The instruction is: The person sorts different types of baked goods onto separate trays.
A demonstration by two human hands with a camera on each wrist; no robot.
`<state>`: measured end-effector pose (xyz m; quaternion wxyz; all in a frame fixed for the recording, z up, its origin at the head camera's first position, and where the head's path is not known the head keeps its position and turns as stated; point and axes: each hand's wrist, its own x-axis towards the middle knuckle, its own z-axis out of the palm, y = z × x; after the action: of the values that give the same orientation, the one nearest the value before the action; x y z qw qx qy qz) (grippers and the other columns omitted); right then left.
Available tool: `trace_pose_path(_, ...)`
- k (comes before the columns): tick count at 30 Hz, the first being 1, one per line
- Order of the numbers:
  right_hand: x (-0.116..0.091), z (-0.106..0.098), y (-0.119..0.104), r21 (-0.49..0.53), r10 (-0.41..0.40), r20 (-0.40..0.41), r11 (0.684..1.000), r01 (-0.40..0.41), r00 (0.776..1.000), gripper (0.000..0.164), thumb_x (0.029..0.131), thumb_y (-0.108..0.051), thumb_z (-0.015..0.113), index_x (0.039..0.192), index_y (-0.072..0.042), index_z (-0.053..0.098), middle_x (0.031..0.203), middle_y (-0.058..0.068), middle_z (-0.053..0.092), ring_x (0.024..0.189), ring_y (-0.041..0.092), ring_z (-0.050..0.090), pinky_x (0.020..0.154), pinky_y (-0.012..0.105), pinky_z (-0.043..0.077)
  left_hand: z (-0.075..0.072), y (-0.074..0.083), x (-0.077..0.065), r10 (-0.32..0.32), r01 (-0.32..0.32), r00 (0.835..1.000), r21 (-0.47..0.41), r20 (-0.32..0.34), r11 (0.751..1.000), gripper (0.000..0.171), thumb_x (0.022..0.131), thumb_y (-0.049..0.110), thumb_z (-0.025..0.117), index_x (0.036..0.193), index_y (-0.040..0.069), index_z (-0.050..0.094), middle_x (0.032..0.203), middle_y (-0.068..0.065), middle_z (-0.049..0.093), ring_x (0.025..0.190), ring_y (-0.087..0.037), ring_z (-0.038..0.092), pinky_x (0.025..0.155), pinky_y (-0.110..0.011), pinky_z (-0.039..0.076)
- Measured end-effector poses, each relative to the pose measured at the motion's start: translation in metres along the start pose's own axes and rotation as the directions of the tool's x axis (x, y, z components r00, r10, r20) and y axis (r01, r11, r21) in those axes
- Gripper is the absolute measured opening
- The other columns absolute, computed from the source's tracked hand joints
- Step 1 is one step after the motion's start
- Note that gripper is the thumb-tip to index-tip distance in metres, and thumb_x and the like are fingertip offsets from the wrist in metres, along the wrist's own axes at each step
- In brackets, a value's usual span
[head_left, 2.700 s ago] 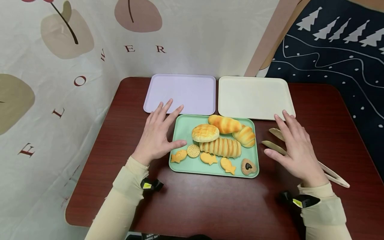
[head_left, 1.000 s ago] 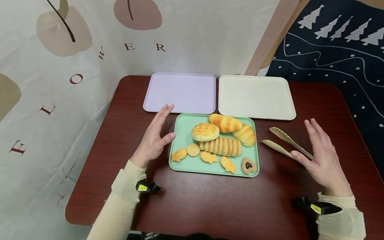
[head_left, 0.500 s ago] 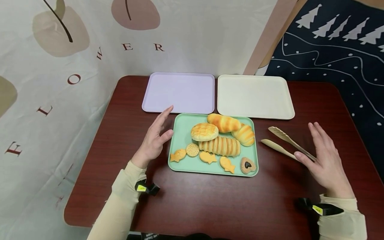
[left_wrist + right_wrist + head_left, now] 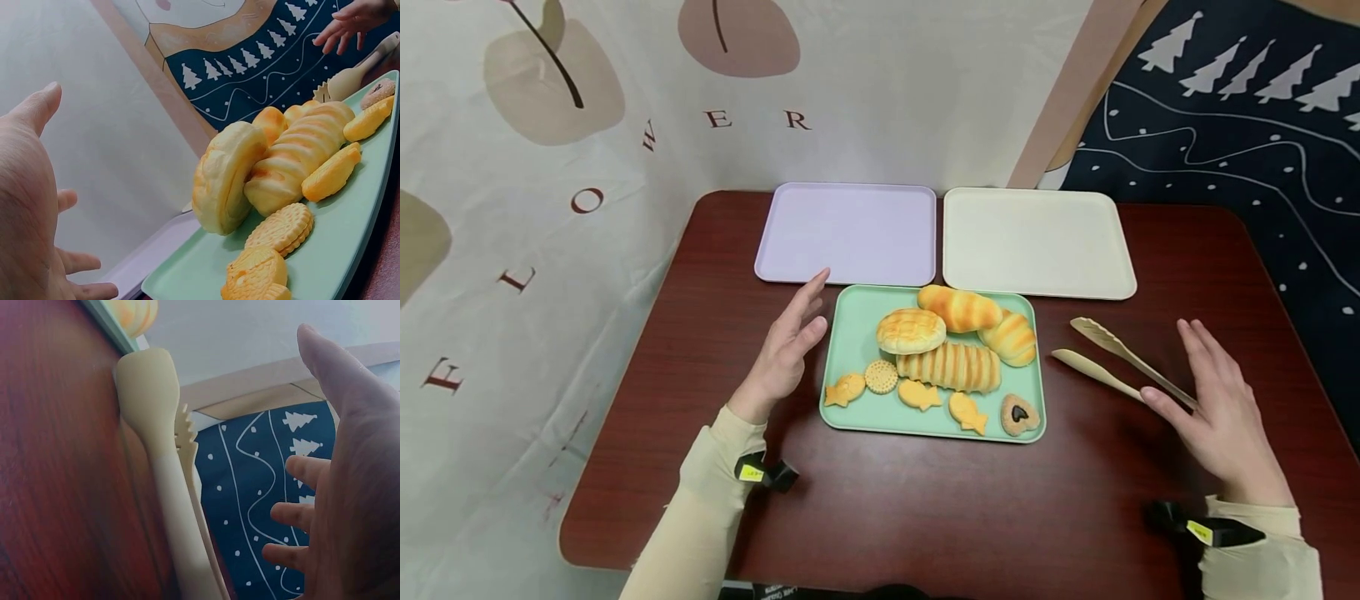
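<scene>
My left hand [image 4: 782, 350] hovers beside the left edge of a green tray [image 4: 865, 421], fingers extended and holding nothing. On that tray lie a round bun [image 4: 912, 331], a long ridged bread [image 4: 951, 367], two other breads, fish-shaped crackers [image 4: 967, 413], a round biscuit [image 4: 881, 377] and a heart-shaped cookie [image 4: 1020, 415]. My right hand [image 4: 1225, 417] is near the handle end of the beige tongs [image 4: 1097, 367], its fingers loosely straight and nothing in them. In the right wrist view the tongs [image 4: 150, 394] lie apart from the fingers.
Behind the green tray stand a lilac tray [image 4: 850, 233] on the left and a cream tray [image 4: 1037, 242] on the right, side by side. All rest on a dark red wooden table [image 4: 925, 517], with a printed cloth [image 4: 887, 100] hanging behind it.
My right hand has drawn back to the right and toward me, off the tongs' tips. My left hand has shifted slightly left, away from the green tray. The food and trays stay put.
</scene>
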<state>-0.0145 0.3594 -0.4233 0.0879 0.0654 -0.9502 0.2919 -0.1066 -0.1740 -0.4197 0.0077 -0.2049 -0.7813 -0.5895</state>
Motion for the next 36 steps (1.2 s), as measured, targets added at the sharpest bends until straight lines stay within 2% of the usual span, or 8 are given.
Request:
trace_pose_path(5,-0.003,0.0,0.005,-0.019,0.02,0.021,1.0,-0.02,1.0,0.091,0.086,-0.025,0.072,0.159,-0.023,0.017,0.162,0.01,0.014,0.142,0.048,0.014,0.096,0.083,0.004,0.002,-0.002,-0.001,-0.029,0.03,1.0,-0.048,0.005,0.998,0.058,0.101,0.029,0.046,0.156,0.018,0.03,0.157,-0.009,0.028,0.138,-0.044,0.029,0.11,-0.058,0.027)
trace_pose_path(9,-0.006,-0.001,0.008,-0.037,0.046,0.045,0.998,-0.045,0.998,0.093,0.085,-0.028,0.074,0.159,-0.023,0.017,0.162,0.013,0.015,0.141,0.05,0.015,0.092,0.084,0.008,0.005,-0.002,-0.002,-0.053,0.053,0.999,-0.056,0.004,0.997,0.056,0.102,0.029,0.045,0.155,0.019,0.031,0.156,-0.013,0.028,0.138,-0.044,0.031,0.109,-0.057,0.028)
trace_pose_path(12,-0.007,-0.002,0.009,-0.052,0.07,0.067,0.996,-0.067,0.995,0.096,0.084,-0.032,0.076,0.159,-0.023,0.017,0.162,0.013,0.015,0.141,0.051,0.015,0.091,0.084,0.009,0.006,-0.002,-0.002,-0.101,0.101,0.995,-0.069,0.002,0.992,0.055,0.102,0.031,0.044,0.155,0.023,0.031,0.155,-0.019,0.029,0.136,-0.044,0.033,0.105,-0.059,0.034)
trace_pose_path(17,-0.01,-0.001,0.012,-0.069,0.1,0.094,0.993,-0.093,0.991,0.101,0.08,-0.037,0.079,0.159,-0.019,0.018,0.162,0.015,0.014,0.141,0.051,0.013,0.093,0.082,0.008,0.007,-0.002,-0.004,-0.197,0.197,0.98,-0.124,0.01,0.973,0.056,0.102,0.037,0.042,0.156,0.027,0.029,0.154,-0.023,0.027,0.135,-0.044,0.035,0.095,-0.067,0.039)
trace_pose_path(21,-0.012,0.001,0.015,-0.088,0.105,0.093,0.991,-0.097,0.99,0.105,0.076,-0.04,0.083,0.158,-0.018,0.021,0.161,0.017,0.017,0.139,0.053,0.016,0.09,0.081,0.013,0.008,-0.003,-0.005,-0.251,0.25,0.968,-0.159,0.017,0.955,0.058,0.102,0.044,0.041,0.156,0.029,0.026,0.155,-0.022,0.026,0.135,-0.043,0.036,0.095,-0.069,0.038)
trace_pose_path(31,-0.018,0.006,0.021,-0.106,0.112,0.095,0.989,-0.102,0.989,0.105,0.075,-0.041,0.083,0.158,-0.016,0.023,0.158,0.021,0.021,0.133,0.057,0.021,0.085,0.077,0.016,0.008,-0.004,-0.005,-0.319,0.317,0.948,-0.192,0.023,0.929,0.058,0.101,0.049,0.039,0.155,0.033,0.025,0.153,-0.024,0.029,0.133,-0.042,0.038,0.097,-0.066,0.038)
trace_pose_path(36,-0.019,0.007,0.022,-0.108,0.12,0.088,0.988,-0.11,0.989,0.105,0.074,-0.042,0.084,0.157,-0.016,0.025,0.156,0.023,0.025,0.128,0.057,0.026,0.085,0.075,0.018,0.007,-0.005,-0.003,-0.365,0.362,0.931,-0.218,0.027,0.906,0.058,0.101,0.052,0.04,0.155,0.035,0.027,0.15,-0.025,0.033,0.133,-0.041,0.038,0.099,-0.064,0.037)
